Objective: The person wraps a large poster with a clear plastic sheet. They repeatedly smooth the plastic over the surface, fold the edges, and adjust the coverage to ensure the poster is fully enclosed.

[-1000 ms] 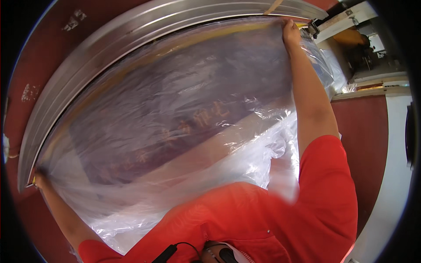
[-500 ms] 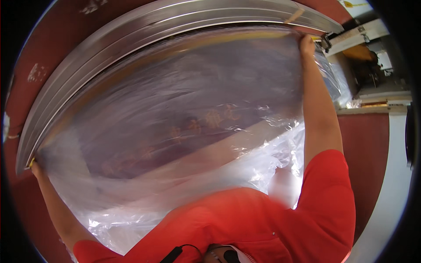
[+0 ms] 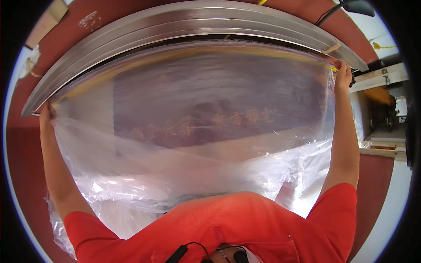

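A wide clear plastic sheet (image 3: 184, 166) is stretched between my two hands and hangs toward my body. Its far edge carries a yellow strip (image 3: 175, 55). At the left end, my left hand (image 3: 46, 115) is closed on the sheet's corner. My right hand (image 3: 343, 75) pinches the opposite corner. Just beyond that edge runs a long silver metal rail (image 3: 193, 22), bowed by the lens, and both hands are close to its ends. Through the film shows a dark panel (image 3: 210, 96) with gold characters. My fingertips are partly hidden by the film and the hands themselves.
Reddish-brown surface (image 3: 127, 15) lies beyond the rail and on both sides. At the right stands a white-framed opening (image 3: 381, 76) with objects inside. A black arm-like fixture (image 3: 357, 8) is at the upper right, a tan board (image 3: 48, 19) at the upper left.
The view has turned and shifted, so the rail and sheet look more level. In the picture, my left hand sits higher and my right hand lower and further right. Both still hold the sheet.
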Demonstrator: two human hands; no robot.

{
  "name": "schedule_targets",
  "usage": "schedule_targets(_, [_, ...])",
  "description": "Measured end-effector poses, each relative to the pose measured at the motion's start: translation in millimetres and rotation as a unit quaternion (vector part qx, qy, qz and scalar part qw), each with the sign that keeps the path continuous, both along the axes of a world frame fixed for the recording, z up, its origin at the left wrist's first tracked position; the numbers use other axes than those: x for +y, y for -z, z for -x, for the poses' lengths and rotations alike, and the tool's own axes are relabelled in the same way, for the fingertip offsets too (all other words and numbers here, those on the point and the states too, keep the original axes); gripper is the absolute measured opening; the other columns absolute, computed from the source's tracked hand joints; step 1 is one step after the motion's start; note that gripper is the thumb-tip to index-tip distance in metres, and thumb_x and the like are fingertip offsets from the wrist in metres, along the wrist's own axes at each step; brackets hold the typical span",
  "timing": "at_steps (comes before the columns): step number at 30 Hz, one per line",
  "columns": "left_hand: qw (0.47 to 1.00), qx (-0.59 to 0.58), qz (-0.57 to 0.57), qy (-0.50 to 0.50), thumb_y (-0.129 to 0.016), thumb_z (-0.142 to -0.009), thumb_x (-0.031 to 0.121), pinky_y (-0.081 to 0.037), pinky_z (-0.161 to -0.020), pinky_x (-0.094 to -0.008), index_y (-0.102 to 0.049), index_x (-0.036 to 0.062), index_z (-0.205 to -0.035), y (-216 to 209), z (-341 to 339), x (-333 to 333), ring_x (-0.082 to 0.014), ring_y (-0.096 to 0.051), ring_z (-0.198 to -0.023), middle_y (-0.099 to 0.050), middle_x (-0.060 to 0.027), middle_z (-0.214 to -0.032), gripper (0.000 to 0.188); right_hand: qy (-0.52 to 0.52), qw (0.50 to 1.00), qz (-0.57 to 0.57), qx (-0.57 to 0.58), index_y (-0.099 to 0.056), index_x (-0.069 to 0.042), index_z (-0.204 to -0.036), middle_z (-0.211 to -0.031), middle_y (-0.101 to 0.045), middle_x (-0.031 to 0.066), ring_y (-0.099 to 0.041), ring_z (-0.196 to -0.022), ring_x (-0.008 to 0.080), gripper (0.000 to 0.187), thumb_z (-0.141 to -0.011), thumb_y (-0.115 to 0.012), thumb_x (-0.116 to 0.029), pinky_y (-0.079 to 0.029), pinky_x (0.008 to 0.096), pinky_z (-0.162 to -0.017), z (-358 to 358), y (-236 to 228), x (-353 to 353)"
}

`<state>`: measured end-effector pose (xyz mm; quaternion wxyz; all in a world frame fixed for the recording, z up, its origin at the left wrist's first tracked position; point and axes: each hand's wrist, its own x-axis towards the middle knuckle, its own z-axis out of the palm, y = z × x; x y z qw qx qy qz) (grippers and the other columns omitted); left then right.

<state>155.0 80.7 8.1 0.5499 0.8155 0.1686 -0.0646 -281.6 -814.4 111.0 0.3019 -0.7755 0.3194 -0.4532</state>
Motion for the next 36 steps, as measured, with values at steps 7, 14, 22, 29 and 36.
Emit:
schedule_targets(7, [0.947, -0.06, 0.313, 0.042, -0.044, -0.084, 0.027, -0.041, -0.082, -0.0286, -0.047, 0.0017, -0.11, -151, 156, -17, -0.0187, -0.052, -0.093, -0.053, -0.0077, -0.103, 0.036, -0.3, 0.93, 0.107, 0.186, -0.051, -0.002, -0.098, -0.101, -0.053, 0.0115, -0.048, -0.097, 0.0211, 0.03, -0.084, -0.042, -0.027, -0.034, 0.0284, -0.085, -16, -4, 162])
schedule_targets(14, [0.938, -0.041, -0.339, 0.062, -0.045, -0.082, 0.03, -0.041, -0.076, -0.0353, -0.05, 0.0042, -0.102, -77, 185, 123, -0.0216, -0.051, -0.089, -0.055, -0.0085, -0.096, 0.033, -0.324, 0.796, 0.345, 0.377, -0.031, -0.008, -0.123, -0.13, -0.026, 0.0078, -0.02, -0.122, 0.0247, 0.053, -0.081, -0.041, -0.039, -0.013, 0.0388, -0.099, 7, 31, 242])
schedule_targets(22, [0.702, -0.312, -0.526, 0.364, -0.048, -0.079, 0.027, -0.02, -0.095, -0.0436, -0.035, 0.0098, -0.121, -57, 292, -147, -0.0313, -0.028, -0.116, -0.034, -0.014, -0.124, 0.047, -0.315, 0.793, 0.344, 0.391, -0.03, -0.01, -0.124, -0.131, -0.025, 0.006, -0.018, -0.123, 0.0224, 0.053, -0.08, -0.043, -0.037, -0.012, 0.0382, -0.099, 17, 33, 244])
schedule_targets(29, [0.728, -0.289, -0.54, 0.308, -0.041, -0.082, 0.033, -0.016, -0.096, -0.0436, -0.034, 0.0153, -0.122, -54, 314, -131, -0.0287, -0.026, -0.117, -0.032, -0.0113, -0.125, 0.044, -0.319, 0.789, 0.356, 0.386, -0.031, -0.01, -0.124, -0.131, -0.026, 0.0062, -0.019, -0.123, 0.0221, 0.051, -0.08, -0.043, -0.032, -0.012, 0.0367, -0.1, 33, 29, 248])
schedule_targets(36, [0.821, -0.329, -0.378, 0.274, -0.054, -0.075, 0.017, -0.04, -0.063, -0.0318, -0.055, 0.0028, -0.077, -72, 289, -147, -0.0256, -0.052, -0.069, -0.053, -0.0103, -0.072, 0.014, -0.322, 0.799, 0.349, 0.37, -0.032, -0.01, -0.124, -0.13, -0.028, 0.0064, -0.02, -0.122, 0.0225, 0.049, -0.08, -0.043, -0.032, -0.013, 0.0371, -0.099, 33, 27, 252])
